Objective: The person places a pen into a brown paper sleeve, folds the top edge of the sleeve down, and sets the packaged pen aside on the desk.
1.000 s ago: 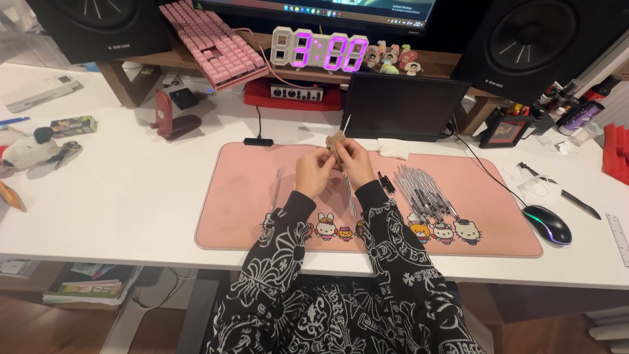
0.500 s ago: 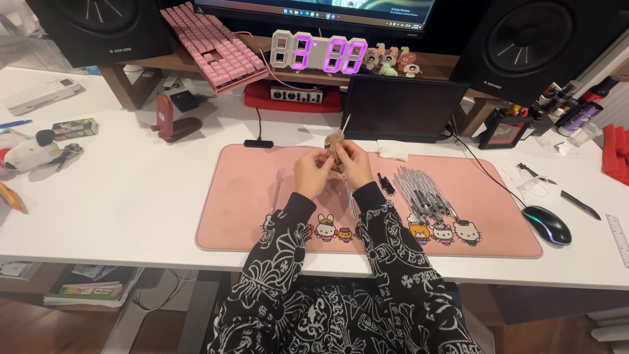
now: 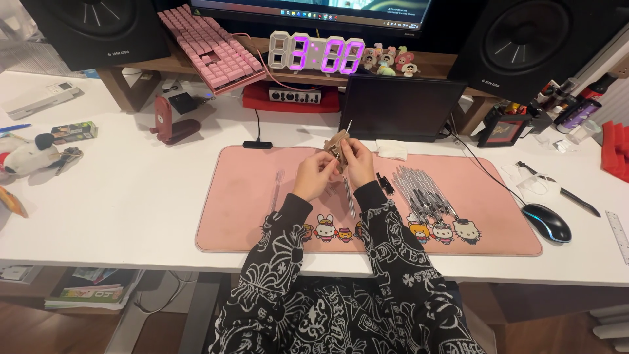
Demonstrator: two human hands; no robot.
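**A:** What might slip here?

**B:** My guess is the small tan, wood-coloured block-shaped piece [image 3: 337, 144] that both hands hold up above the pink rectangular desk mat [image 3: 242, 196]. A thin pale rod [image 3: 348, 126] stands out of its top. If either grip loosens, I'd expect the piece to drop onto the mat and perhaps knock the row of slim silver-and-black pens [image 3: 422, 191] lying just to the right, sending them rolling toward the black computer mouse [image 3: 549, 223].

**A:** How are the hands set?

**B:** The left hand [image 3: 316, 176] is curled, fingers closed around the lower left side of the piece. The right hand [image 3: 358, 159] is likewise closed, fingertips pinching the piece from the right. Both meet over the middle of the mat, well clear of the white worktop [image 3: 118, 196].

**A:** Anything under them?

**B:** A thin silvery stick [image 3: 350, 200] lies on the mat between the patterned black-and-white sleeves [image 3: 393, 262], and a clear pen-like tube [image 3: 278, 183] lies to the left. A dark tablet screen [image 3: 397, 108] leans behind the hands; a careless lift could strike it.
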